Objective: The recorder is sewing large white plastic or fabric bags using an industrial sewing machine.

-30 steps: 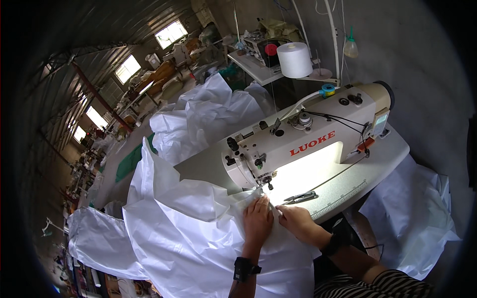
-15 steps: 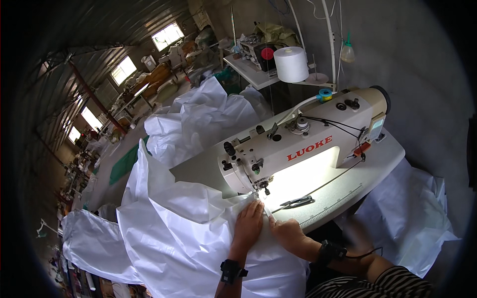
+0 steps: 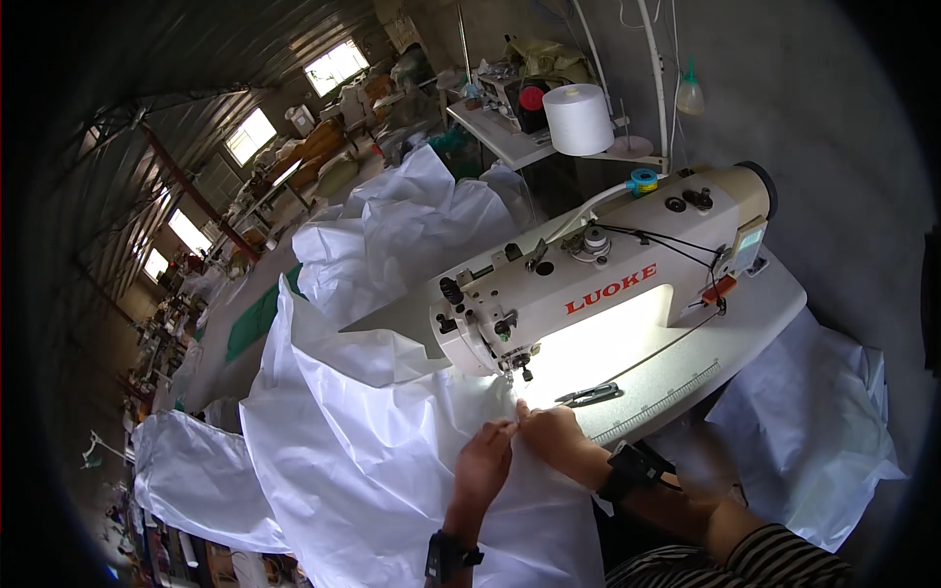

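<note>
A large white sheet of thin, shiny fabric (image 3: 363,461) lies bunched over the sewing machine's bed and spills toward me. Its edge runs up to the presser foot (image 3: 511,376) at the machine head. Just below the foot, my right hand (image 3: 557,441) is closed on the fabric edge, index fingertip close to the needle area. My left hand (image 3: 482,465) sits a little nearer to me, fingers curled together in a pinch on the same edge. Thread snips (image 3: 590,394) lie on the lit bed to the right of my right hand. Both wrists wear black straps.
The white sewing machine (image 3: 608,265) spans the middle right. A white thread cone (image 3: 578,120) stands behind it. More white fabric heaps lie beyond the machine (image 3: 412,216) and hang at the right (image 3: 809,421). Green cloth (image 3: 260,318) lies at the left.
My left hand has drawn back toward me from beside the presser foot, its flat fingers now curled. My right hand has shifted slightly forward and left. The view has moved a little.
</note>
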Tool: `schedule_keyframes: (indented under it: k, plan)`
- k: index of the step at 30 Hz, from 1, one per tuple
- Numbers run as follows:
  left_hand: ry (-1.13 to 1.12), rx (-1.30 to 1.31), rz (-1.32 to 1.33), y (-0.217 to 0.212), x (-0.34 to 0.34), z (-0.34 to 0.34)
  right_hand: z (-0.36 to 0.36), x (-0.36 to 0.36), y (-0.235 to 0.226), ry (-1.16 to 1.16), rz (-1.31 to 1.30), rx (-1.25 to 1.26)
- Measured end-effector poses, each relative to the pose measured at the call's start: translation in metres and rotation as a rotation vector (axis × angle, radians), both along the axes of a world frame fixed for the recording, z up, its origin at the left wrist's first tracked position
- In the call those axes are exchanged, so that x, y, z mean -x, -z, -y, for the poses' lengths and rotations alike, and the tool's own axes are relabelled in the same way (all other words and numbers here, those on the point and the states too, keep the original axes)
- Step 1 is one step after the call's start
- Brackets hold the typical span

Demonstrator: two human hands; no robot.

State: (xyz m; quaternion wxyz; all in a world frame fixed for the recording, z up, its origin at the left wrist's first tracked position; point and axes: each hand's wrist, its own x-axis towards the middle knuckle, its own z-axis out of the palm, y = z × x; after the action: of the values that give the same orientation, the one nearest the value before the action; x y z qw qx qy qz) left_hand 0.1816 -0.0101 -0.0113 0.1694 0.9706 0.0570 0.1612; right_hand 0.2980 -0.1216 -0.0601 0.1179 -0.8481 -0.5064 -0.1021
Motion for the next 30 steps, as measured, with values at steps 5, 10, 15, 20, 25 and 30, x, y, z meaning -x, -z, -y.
schedule_keyframes:
  k: [5, 10, 15, 20, 25, 30]
  plan:
    - [-0.156, -0.085, 0.079, 0.031, 0.113, 0.015, 0.098, 0.017, -0.039, -0.084, -0.298, -0.240]
    - [-0.441, -0.253, 0.112, 0.025, 0.149, 0.024, 0.177, 0.053, -0.013, -0.246, -1.019, 0.274]
    - [-0.468, 0.660, -0.014, 0.009, 0.128, 0.115, 0.171, 0.096, 0.015, -0.562, -1.129, 0.309]
    - [-0.489, 0.346, -0.099, 0.038, 0.137, 0.163, 0.165, 0.126, 0.032, -0.871, -1.107, 0.186]
    - [-0.611, 0.269, -0.179, 0.074, 0.171, 0.163, 0.189, 0.093, 0.025, -0.686, -1.268, 0.330]
    - [-0.721, 0.147, -0.052, 0.040, 0.182, 0.172, 0.184, 0.063, 0.022, -0.165, -1.150, 0.259]
